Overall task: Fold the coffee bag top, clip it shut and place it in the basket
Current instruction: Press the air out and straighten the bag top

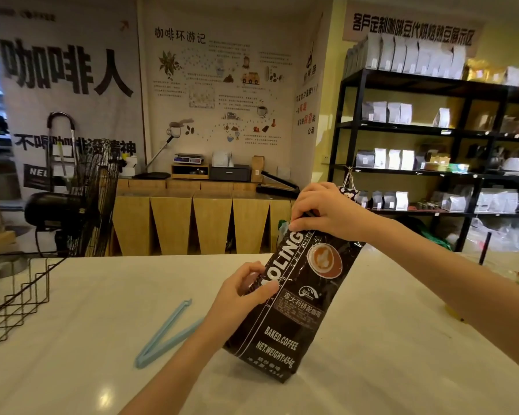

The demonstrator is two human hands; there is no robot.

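A black coffee bag (pixel 300 307) with white lettering and a cup picture stands tilted on the white counter, its base resting near the middle front. My left hand (pixel 240 292) grips its left edge about halfway up. My right hand (pixel 321 211) pinches the bag's top, which is bent over under the fingers. A light blue clip (pixel 165 336) lies open in a V shape on the counter, left of the bag and partly behind my left forearm. A black wire basket (pixel 15 292) sits at the counter's left edge.
The white counter (pixel 102 295) stretches wide around the bag. A black floor fan (pixel 81 199) stands behind the basket. Wooden cabinets and a black shelf unit (pixel 432 130) of coffee bags are beyond the counter. A black straw-like rod (pixel 484 248) rises at right.
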